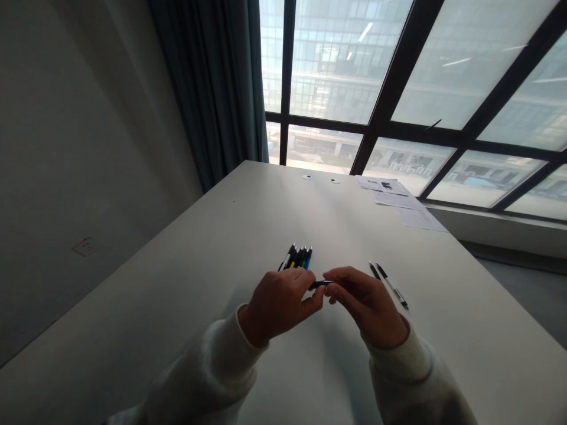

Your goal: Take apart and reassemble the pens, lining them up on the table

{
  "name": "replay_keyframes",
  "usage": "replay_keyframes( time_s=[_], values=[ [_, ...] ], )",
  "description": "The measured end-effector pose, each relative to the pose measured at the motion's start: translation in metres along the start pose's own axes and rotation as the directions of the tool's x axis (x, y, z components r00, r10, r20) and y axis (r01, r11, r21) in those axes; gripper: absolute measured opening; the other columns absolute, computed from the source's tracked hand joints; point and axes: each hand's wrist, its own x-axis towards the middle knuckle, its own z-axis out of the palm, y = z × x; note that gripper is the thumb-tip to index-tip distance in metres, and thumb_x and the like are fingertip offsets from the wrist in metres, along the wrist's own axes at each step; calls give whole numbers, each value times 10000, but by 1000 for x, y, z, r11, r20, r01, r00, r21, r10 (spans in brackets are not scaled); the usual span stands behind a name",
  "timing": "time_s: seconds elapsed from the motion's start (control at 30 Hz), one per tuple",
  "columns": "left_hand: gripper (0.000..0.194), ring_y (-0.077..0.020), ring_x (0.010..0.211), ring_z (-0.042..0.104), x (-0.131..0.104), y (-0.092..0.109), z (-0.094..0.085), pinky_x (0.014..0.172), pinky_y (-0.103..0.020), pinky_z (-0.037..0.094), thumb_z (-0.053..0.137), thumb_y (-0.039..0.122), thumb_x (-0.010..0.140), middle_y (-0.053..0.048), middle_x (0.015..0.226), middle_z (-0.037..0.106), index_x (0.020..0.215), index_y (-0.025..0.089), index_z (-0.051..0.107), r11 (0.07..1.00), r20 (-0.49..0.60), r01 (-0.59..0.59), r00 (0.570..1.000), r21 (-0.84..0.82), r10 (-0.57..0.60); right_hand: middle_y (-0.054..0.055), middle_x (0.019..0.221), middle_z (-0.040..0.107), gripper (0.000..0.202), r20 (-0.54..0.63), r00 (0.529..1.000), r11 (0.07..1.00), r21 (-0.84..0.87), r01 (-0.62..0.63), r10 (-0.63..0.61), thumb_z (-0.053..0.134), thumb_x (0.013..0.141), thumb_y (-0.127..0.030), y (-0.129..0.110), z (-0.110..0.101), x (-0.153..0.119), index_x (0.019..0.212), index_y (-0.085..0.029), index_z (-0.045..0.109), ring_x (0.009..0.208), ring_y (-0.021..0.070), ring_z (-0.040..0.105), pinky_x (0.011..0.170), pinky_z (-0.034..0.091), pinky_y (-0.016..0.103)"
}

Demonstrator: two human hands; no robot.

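Between my two hands is a dark pen (321, 284), held roughly level above the table. My left hand (283, 301) pinches one end of it with thumb and fingers. At the other end, the fingertips of my right hand (365, 304) are closed on the same pen, hiding part of it. Just beyond my left hand lies a row of several pens (299, 257) with black, white, yellow, green and blue parts, their near ends covered by that hand. To the right of my right hand rest a black pen (374, 270) and a white-and-black pen (392, 285).
The white table (212, 254) stretches toward a large window (336, 65). Printed papers (394, 198) lie at its far right corner. Two small white-and-black discs (307, 177) sit near the far edge. A dark curtain (212, 77) hangs at the back left, beside the wall.
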Motion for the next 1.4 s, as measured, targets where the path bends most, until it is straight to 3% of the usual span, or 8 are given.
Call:
replay_keyframes(
  time_s=[0.27,0.67,0.73,0.83,0.9,0.97,1.13,1.4],
  values=[
    [364,-129,533,529,-2,-5,0,495,-259,308,465,465,934,15,596,565,715,187,549,999,-9,33,999,18,-32,34,834,666,104,-38,997,997,-45,70,-71,637,874,-249,-3,-4,0,961,-204,671,700,155,613,634,525,301],
    [175,-110,542,561,0,-1,-2,513,-233,383,452,247,927,25,648,613,852,187,598,997,-38,43,998,-57,-45,50,868,672,149,-125,990,980,-196,37,-62,614,870,-285,-1,-10,1,991,-206,653,702,170,626,641,544,318],
    [186,-114,540,564,0,-1,-2,507,-237,383,449,252,929,22,654,622,843,188,601,997,-31,59,998,-46,-61,53,839,680,136,-126,992,923,-384,-26,-24,602,861,-279,9,-18,5,954,-195,654,702,179,630,645,535,317],
    [208,-120,577,596,1,0,-1,522,-235,396,435,271,942,12,689,651,854,193,606,996,-19,73,997,-40,-74,56,762,691,92,-36,989,681,-722,-123,141,579,817,-170,37,-28,10,826,-178,670,680,188,629,676,495,316],
    [224,-121,582,603,1,0,0,524,-233,397,426,286,950,9,694,657,854,196,607,996,-12,77,997,-36,-78,72,741,702,138,-4,946,481,-860,-169,325,575,754,-89,60,-32,12,757,-167,688,720,208,639,693,463,311],
    [234,-124,579,603,1,0,1,520,-234,394,420,296,954,8,695,659,857,198,608,996,-4,84,996,-31,-84,80,778,715,169,23,899,398,-901,-171,437,580,708,-58,80,-34,12,746,-165,706,761,211,644,697,442,293],
    [233,-136,587,610,1,-1,5,523,-247,391,415,302,957,4,710,668,877,201,609,995,13,96,995,-19,-96,89,785,712,199,11,879,362,-914,-185,476,569,671,-33,102,-40,9,737,-151,715,762,212,638,678,417,286],
    [240,-131,581,599,1,-1,6,519,-240,383,407,296,960,4,699,661,856,195,598,995,31,99,995,-16,-98,85,780,709,191,-20,893,388,-896,-215,450,641,646,-27,94,-45,7,749,-174,705,744,220,629,670,441,307]
  ],
)
